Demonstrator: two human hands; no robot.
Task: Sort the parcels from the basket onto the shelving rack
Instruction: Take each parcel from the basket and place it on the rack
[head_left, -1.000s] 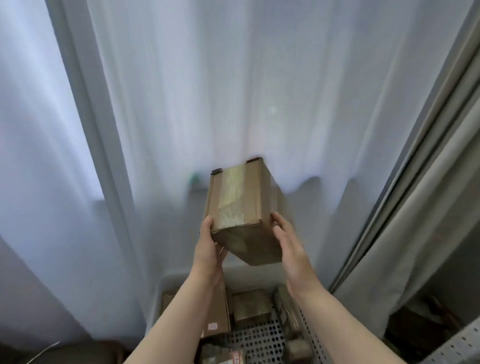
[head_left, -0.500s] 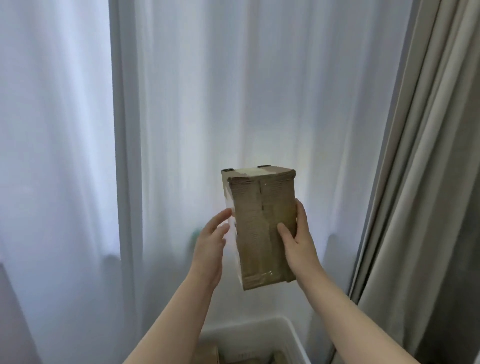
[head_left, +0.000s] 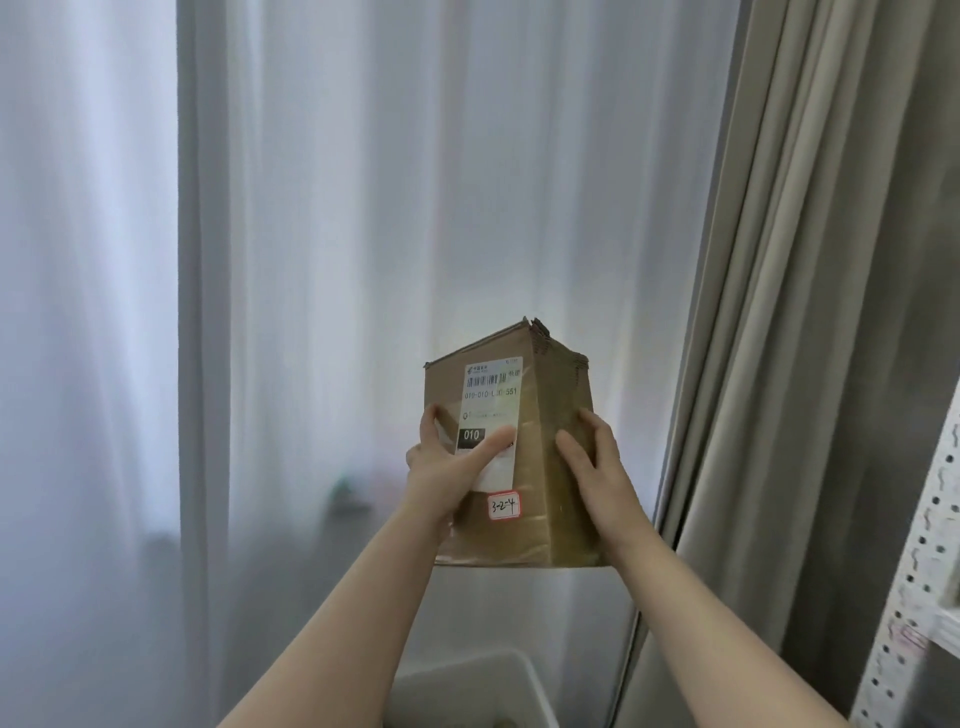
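Observation:
A brown cardboard parcel (head_left: 540, 467) wrapped in clear tape is held up in front of the white curtain. Its near face carries a white shipping label and a small red-edged sticker reading 3-2-4. My left hand (head_left: 449, 462) grips the left edge, thumb lying across the label. My right hand (head_left: 595, 457) holds the right side face with fingers spread along it. Only the far rim of the white basket (head_left: 483, 675) shows at the bottom; its contents are out of view. A perforated white upright of the shelving rack (head_left: 914, 597) stands at the right edge.
Sheer white curtains (head_left: 363, 208) fill the background, with a vertical window frame bar (head_left: 200, 312) behind them at left. A heavier grey-beige curtain (head_left: 810, 312) hangs at right, between the parcel and the rack.
The parcel has been turned in both hands, so the labelled face now points at me. The view has risen and swung right, bringing the rack upright into sight.

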